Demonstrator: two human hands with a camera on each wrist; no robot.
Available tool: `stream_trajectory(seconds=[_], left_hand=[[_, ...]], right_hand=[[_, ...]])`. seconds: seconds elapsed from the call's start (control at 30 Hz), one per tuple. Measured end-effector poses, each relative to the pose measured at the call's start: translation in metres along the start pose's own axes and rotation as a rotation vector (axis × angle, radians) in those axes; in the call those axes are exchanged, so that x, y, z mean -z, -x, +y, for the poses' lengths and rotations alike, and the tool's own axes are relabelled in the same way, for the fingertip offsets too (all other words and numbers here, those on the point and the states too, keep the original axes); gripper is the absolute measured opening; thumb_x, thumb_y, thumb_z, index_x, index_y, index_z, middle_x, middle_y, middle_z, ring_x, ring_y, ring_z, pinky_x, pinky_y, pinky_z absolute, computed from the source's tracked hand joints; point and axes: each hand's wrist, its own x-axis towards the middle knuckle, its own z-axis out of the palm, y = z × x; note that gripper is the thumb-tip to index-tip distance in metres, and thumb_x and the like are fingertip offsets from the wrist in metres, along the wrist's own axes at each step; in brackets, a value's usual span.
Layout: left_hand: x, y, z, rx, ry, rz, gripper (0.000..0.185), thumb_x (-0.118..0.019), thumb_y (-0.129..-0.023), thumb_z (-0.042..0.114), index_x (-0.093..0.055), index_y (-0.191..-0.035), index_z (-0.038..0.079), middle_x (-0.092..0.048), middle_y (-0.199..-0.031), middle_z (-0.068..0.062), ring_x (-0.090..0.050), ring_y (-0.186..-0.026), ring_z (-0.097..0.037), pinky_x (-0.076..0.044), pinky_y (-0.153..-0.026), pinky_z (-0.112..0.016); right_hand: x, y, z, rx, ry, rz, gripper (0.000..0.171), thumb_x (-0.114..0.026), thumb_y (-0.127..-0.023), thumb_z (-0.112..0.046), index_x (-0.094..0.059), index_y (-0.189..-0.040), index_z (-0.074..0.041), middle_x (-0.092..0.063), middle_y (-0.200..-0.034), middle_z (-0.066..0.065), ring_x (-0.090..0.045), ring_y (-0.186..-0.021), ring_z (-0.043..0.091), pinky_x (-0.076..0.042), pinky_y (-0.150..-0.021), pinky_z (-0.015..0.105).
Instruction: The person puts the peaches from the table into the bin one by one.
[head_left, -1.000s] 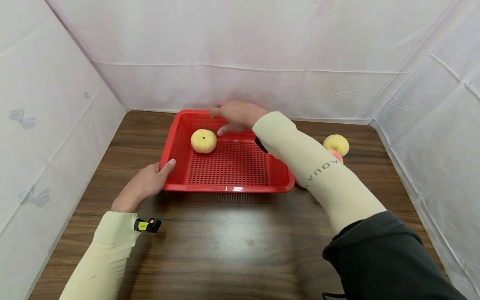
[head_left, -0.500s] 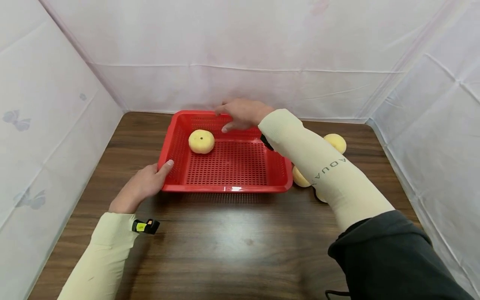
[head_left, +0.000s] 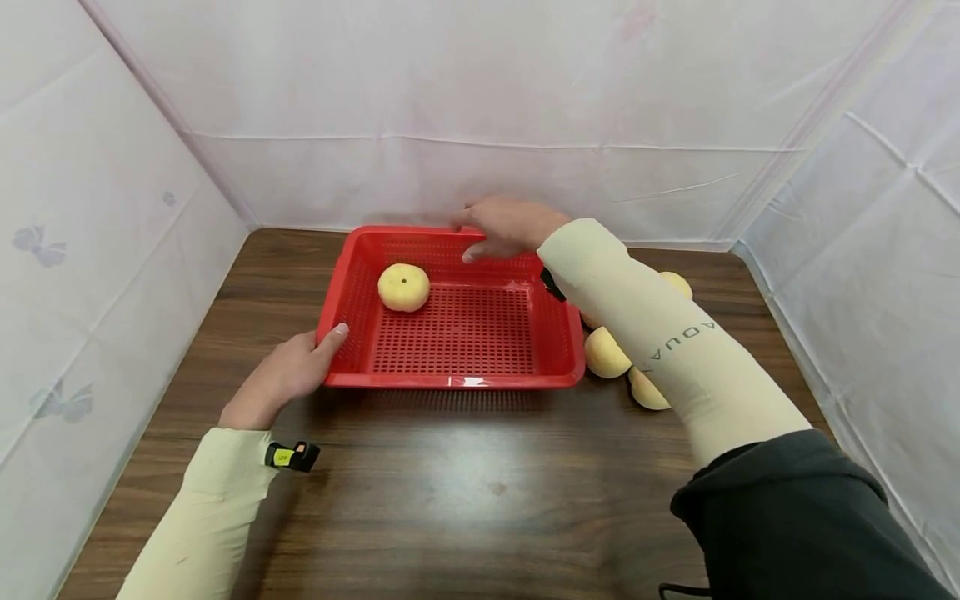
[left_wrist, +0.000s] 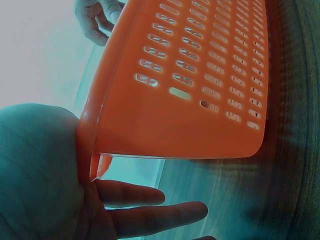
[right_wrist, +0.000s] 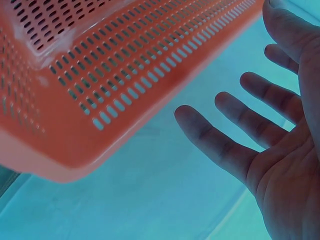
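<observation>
Wooden table (head_left: pixel 450 492), enclosed by white sheeting. Red perforated basket (head_left: pixel 457 333), set at the table's far middle. Left hand (head_left: pixel 288 371): the basket's near-left corner is held, thumb on the rim. Right hand (head_left: pixel 506 225): fingers spread and relaxed, nothing held, positioned over the far rim. One yellow fruit (head_left: pixel 404 287) is contained in the basket's far-left part; three others (head_left: pixel 606 353) are lying just beside its right wall.

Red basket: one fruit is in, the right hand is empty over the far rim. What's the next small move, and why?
Probably swing the right hand back right and down to the nearest loose fruit beside the red basket. That hand is open and holds nothing, fruits lie on the table, and the left hand holds the basket's near-left corner.
</observation>
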Motion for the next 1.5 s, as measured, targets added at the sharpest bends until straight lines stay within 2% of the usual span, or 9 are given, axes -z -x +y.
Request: stream_trajectory(seconds=[0.23, 0.63, 0.97, 1.1, 1.23, 1.33, 1.5], left_hand=[[0.002, 0.001, 0.001, -0.003, 0.001, 0.005, 0.072, -0.025, -0.108, 0.063, -0.057, -0.119, 0.000, -0.063, -0.092, -0.013, -0.054, -0.082, -0.024, -0.041, -0.068, -0.036], [0.004, 0.003, 0.004, -0.009, -0.008, -0.006, 0.069, -0.027, -0.108, 0.061, -0.057, -0.117, 0.000, -0.063, -0.091, -0.013, -0.054, -0.081, -0.023, -0.041, -0.068, -0.036], [0.001, 0.011, 0.001, 0.033, 0.003, -0.044, 0.067, -0.029, -0.107, 0.063, -0.055, -0.119, 0.002, -0.062, -0.092, -0.012, -0.054, -0.082, -0.023, -0.042, -0.068, -0.036], [0.003, 0.012, 0.000, 0.032, -0.007, -0.039, 0.067, -0.029, -0.107, 0.063, -0.055, -0.117, 0.002, -0.061, -0.091, -0.012, -0.054, -0.081, -0.023, -0.042, -0.067, -0.036], [0.004, 0.011, 0.002, 0.014, -0.017, -0.019, 0.072, -0.027, -0.107, 0.065, -0.055, -0.123, 0.000, -0.061, -0.094, -0.013, -0.054, -0.084, -0.024, -0.042, -0.069, -0.037], [0.005, 0.011, 0.004, 0.002, -0.026, -0.009, 0.074, -0.026, -0.107, 0.064, -0.055, -0.128, -0.001, -0.062, -0.096, -0.014, -0.054, -0.087, -0.025, -0.042, -0.070, -0.037], [0.006, 0.011, 0.005, -0.009, -0.026, -0.005, 0.073, -0.025, -0.108, 0.063, -0.056, -0.126, -0.001, -0.062, -0.094, -0.013, -0.054, -0.085, -0.024, -0.041, -0.069, -0.036]], right_hand=[[0.004, 0.010, 0.010, -0.005, 0.000, 0.005, 0.050, -0.070, -0.101, -0.032, -0.055, -0.144, -0.012, -0.056, -0.144, 0.014, -0.054, -0.134, 0.034, -0.042, -0.116, 0.048], [0.008, 0.027, 0.018, -0.036, -0.009, 0.003, 0.050, -0.070, -0.101, -0.031, -0.056, -0.144, -0.010, -0.056, -0.141, 0.014, -0.054, -0.132, 0.032, -0.044, -0.115, 0.049], [0.001, 0.044, 0.028, -0.068, 0.005, 0.015, 0.049, -0.071, -0.100, -0.034, -0.058, -0.142, -0.011, -0.061, -0.138, 0.014, -0.058, -0.130, 0.032, -0.048, -0.111, 0.050], [-0.003, 0.052, 0.036, -0.081, -0.018, 0.022, 0.049, -0.071, -0.100, -0.033, -0.057, -0.141, -0.010, -0.060, -0.139, 0.015, -0.057, -0.131, 0.033, -0.047, -0.111, 0.051], [-0.001, 0.061, 0.044, -0.109, -0.050, 0.035, 0.049, -0.071, -0.100, -0.031, -0.057, -0.142, -0.009, -0.059, -0.139, 0.016, -0.057, -0.131, 0.034, -0.045, -0.112, 0.051], [0.001, 0.068, 0.050, -0.124, -0.047, 0.043, 0.049, -0.071, -0.100, -0.032, -0.058, -0.141, -0.009, -0.060, -0.139, 0.016, -0.058, -0.129, 0.034, -0.046, -0.111, 0.051], [0.002, 0.080, 0.062, -0.129, -0.029, 0.073, 0.047, -0.074, -0.098, -0.030, -0.061, -0.137, -0.008, -0.063, -0.133, 0.017, -0.060, -0.125, 0.036, -0.047, -0.108, 0.052]])
